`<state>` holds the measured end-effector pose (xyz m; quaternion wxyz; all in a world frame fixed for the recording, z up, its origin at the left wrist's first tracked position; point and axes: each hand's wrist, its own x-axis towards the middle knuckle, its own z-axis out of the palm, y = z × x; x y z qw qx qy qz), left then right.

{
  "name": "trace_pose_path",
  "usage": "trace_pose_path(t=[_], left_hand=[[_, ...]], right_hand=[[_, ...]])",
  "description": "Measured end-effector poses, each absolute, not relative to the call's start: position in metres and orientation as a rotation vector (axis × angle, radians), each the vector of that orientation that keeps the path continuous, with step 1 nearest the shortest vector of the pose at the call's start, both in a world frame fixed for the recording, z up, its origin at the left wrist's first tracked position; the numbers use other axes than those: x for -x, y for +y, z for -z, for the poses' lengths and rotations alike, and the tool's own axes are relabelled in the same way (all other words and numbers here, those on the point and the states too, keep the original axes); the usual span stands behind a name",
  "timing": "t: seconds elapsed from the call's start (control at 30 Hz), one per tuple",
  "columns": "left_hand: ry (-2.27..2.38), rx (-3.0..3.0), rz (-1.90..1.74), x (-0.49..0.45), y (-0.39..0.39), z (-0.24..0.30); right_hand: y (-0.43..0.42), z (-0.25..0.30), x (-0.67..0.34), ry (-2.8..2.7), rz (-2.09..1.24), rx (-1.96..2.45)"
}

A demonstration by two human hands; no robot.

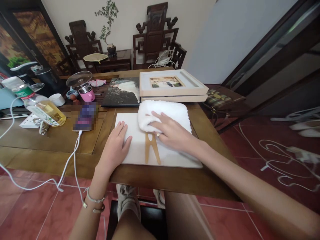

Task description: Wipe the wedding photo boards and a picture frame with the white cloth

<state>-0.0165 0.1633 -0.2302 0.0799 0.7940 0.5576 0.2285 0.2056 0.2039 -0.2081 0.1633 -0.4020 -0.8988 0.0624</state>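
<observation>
A white panel lies flat near the front edge of the wooden table. On its surface is a tan piece with two splayed legs, its upper end hidden under a folded white towel. My right hand, with a ring on one finger, grips the towel and presses it against the panel's upper part. At the panel's left side my left hand rests flat, fingers stretched out and holding nothing.
Behind the panel are stacked picture frames and a dark photo panel. Leftward on the table stand a charging phone, a pink mug and a bottle of yellow liquid. A white cable hangs over the front edge.
</observation>
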Motion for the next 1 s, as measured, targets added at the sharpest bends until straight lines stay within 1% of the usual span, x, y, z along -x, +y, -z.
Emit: trace_pose_path(t=[0.13, 0.33, 0.43, 0.53, 0.63, 0.83, 0.93, 1.0], left_hand=[[1.666, -2.367, -0.688, 0.017, 0.165, 0.232], [1.662, -2.379, -0.692, 0.023, 0.159, 0.228], [1.662, -2.381, -0.69, 0.026, 0.157, 0.226], [1.661, -2.396, -0.694, 0.027, 0.156, 0.226], [1.666, -2.394, -0.717, 0.026, 0.157, 0.227], [1.67, -2.382, -0.699, 0.024, 0.159, 0.229], [1.667, -2.377, -0.688, 0.026, 0.16, 0.232], [1.668, -2.373, -0.686, 0.027, 0.161, 0.234]], right_hand=[[0.187, 0.208, -0.194, -2.552, -0.166, 1.14], [0.1, 0.205, -0.188, -2.645, -0.293, 0.891], [0.078, 0.202, -0.192, -2.689, -0.364, 0.811], [0.088, 0.197, -0.199, -2.695, -0.444, 0.771], [0.121, 0.192, -0.206, -2.679, -0.454, 0.824], [0.197, 0.198, -0.199, -2.573, -0.273, 1.106], [0.208, 0.205, -0.188, -2.546, -0.195, 1.181], [0.197, 0.208, -0.181, -2.552, -0.145, 1.188]])
